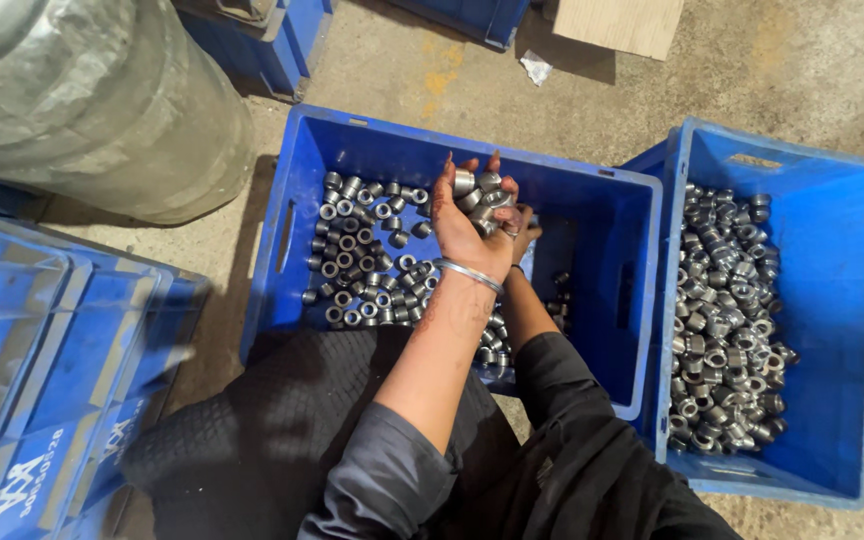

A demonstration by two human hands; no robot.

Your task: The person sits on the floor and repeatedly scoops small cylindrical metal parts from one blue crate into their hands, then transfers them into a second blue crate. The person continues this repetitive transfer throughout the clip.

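Several grey metal rings (pixel 480 193) in left hand (pixel 464 228).

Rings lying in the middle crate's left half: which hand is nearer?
Left. The left hand, cupping a handful, is just right of those rings; the right hand sits behind it, farther right.

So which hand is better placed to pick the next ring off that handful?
Probably the right. The left hand is cupped palm up and full of metal rings, so it is occupied. The right hand sits right beside the pile, though it is mostly hidden.
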